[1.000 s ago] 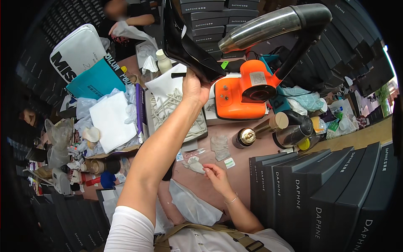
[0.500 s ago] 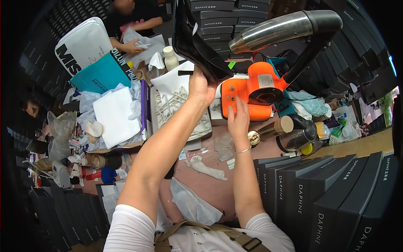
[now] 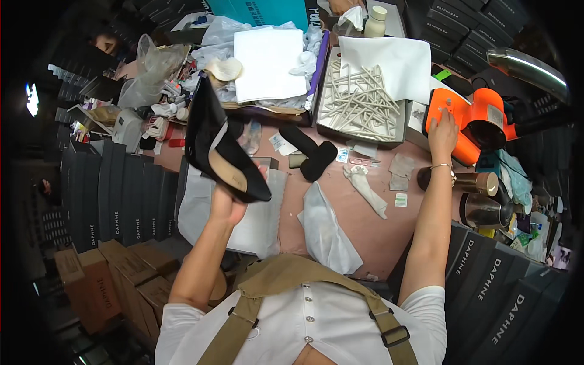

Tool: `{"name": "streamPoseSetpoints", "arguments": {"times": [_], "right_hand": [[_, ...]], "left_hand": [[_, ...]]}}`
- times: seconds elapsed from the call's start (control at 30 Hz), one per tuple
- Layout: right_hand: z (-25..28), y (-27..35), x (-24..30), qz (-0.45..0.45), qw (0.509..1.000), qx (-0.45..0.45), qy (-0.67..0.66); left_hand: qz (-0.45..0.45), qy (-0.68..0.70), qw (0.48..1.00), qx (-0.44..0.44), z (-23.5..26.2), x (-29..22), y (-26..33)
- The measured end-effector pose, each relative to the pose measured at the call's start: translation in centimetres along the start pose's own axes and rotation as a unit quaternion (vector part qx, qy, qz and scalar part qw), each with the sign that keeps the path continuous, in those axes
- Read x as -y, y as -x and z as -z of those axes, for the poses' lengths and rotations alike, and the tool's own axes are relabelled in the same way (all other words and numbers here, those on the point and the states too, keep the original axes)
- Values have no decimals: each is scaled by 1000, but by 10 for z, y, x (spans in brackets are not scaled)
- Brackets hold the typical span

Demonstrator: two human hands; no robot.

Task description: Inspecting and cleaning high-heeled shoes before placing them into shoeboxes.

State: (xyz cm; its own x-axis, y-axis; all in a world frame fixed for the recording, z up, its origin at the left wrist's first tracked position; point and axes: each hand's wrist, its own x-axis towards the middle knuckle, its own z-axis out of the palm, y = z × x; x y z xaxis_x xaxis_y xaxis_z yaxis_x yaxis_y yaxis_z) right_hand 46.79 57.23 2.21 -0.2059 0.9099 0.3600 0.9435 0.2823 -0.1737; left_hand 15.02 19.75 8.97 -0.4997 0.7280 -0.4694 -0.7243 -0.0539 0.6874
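The left hand [image 3: 226, 204] grips a black shoe [image 3: 222, 149] raised over the bench's left edge, toe pointing right, while the right hand [image 3: 442, 131], fingers spread, rests on the orange machine [image 3: 480, 118] at the far right corner.

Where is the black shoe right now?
In the head view the black shoe is on the left, held up in the left hand above the table, near the grey boxes.

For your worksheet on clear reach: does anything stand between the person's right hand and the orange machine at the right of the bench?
Nothing visible does. The right hand already rests on the orange machine, fingers on its left end, with no object between them. The tray of pale sticks lies just left of the hand. The left hand holds a black high-heeled shoe well apart.
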Motion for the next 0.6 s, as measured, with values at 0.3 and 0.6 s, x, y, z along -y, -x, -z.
{"name": "streamPoseSetpoints", "arguments": {"times": [0.3,0.6], "right_hand": [[-39,202,108,208,945,177,-180],[6,209,153,151,961,67,-223]], "left_hand": [[195,280,940,-23,98,59,118],[260,289,917,87,142,2,103]]}}
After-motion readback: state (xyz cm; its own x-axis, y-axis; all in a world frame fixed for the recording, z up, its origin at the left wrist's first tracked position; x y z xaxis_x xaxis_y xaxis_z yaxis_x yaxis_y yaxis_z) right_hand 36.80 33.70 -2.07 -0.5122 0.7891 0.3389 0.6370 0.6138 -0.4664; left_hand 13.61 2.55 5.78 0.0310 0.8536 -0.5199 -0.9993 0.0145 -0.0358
